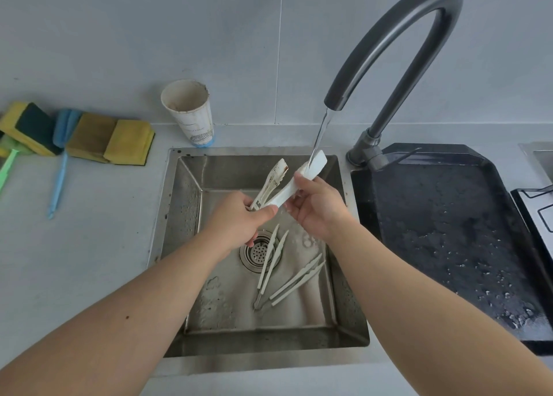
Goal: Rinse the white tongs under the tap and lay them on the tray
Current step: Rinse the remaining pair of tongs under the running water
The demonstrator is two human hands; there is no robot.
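Note:
A pair of white tongs [312, 168] is held over the steel sink [175, 204], its two arms spread apart. My left hand [239, 219] grips the hinge end. My right hand [317, 207] pinches the right arm, whose flat tip sits in the water stream from the dark grey tap [398, 33]. The left arm's tip [279, 171] carries brown stains. A black tray [443, 231], wet with droplets, lies to the right of the sink.
Two more pairs of white tongs [270, 264] [299, 279] lie in the basin by the drain [258, 252]. A stained paper cup [191, 111] stands behind the sink. Sponges [110, 138] and a blue brush [61, 162] lie on the counter at left.

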